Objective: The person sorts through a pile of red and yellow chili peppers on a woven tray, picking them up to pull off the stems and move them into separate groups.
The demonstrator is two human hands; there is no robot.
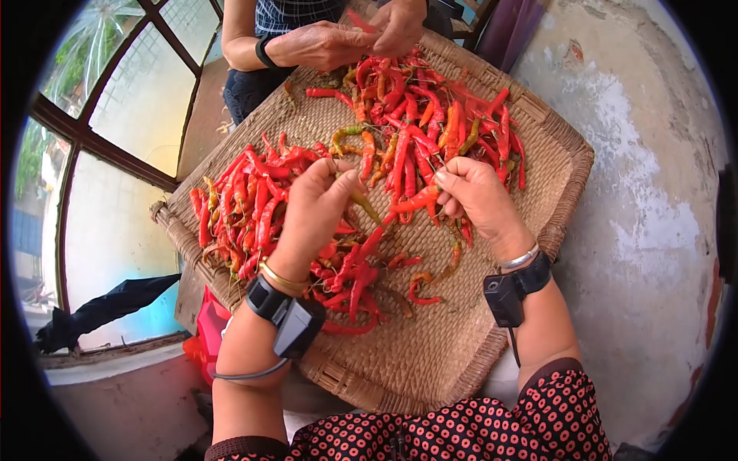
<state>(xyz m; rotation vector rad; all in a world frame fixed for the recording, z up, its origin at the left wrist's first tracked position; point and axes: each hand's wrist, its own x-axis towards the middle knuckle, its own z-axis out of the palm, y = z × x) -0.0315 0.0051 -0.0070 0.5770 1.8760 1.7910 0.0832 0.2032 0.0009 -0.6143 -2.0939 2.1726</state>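
My left hand (319, 201), a gold bangle at its wrist, is closed on a greenish-brown pepper (364, 206) that slants down to the right. My right hand (473, 192), with a silver bangle, pinches a red pepper (416, 201) near its stem end; the pepper points left toward my left hand. Beneath both hands lies a woven tray (453, 330). One heap of red peppers (246, 203) lies at the tray's left, and another heap (407, 100) spreads over its upper part. A smaller group (354, 276) lies below my left hand.
Across the tray, a co-worker's hands (350, 38) hold a reddish pepper. A window (142, 100) and a folded black umbrella (115, 307) are at the left. A red plastic item (209, 330) lies beside my left forearm. A worn wall (638, 192) stands right.
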